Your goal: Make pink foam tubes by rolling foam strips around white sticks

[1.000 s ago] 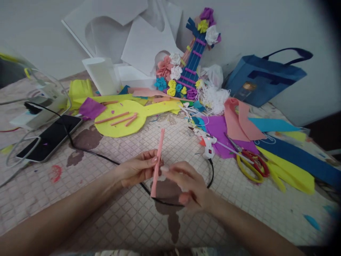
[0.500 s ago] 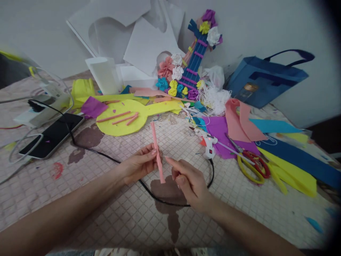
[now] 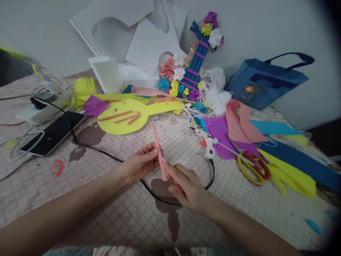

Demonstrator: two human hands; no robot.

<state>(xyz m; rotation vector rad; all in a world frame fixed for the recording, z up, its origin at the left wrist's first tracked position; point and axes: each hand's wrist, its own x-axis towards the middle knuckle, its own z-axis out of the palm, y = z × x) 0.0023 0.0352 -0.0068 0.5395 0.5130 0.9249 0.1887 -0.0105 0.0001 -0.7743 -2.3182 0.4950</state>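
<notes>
My left hand (image 3: pixel 145 159) pinches a thin pink crepe-paper-wrapped stick (image 3: pixel 155 137) between thumb and fingers, held slanting above the table. The index finger of my right hand (image 3: pixel 188 185) touches the stick's lower part, where the pink paper looks loose. My right thumb stays apart from that finger, and the other fingers are partly curled. Beyond the hands, a yellow guitar-shaped cutout (image 3: pixel 125 126) lies flat with several similar pink sticks (image 3: pixel 118 115) on it. Right of my right hand, a white glue gun (image 3: pixel 210 144) rests on the table.
Red and yellow scissors (image 3: pixel 253 167) lie at right near yellow, blue and pink crepe paper (image 3: pixel 243 122). A flower-decorated blue guitar (image 3: pixel 195 65) leans on the wall beside a blue bag (image 3: pixel 266 81). A phone (image 3: pixel 54 133) lies left, and a black cable (image 3: pixel 106 154) runs under my hands.
My right hand has moved left, bringing its index finger onto the lower part of the pink stick. My left hand keeps its hold almost in place.
</notes>
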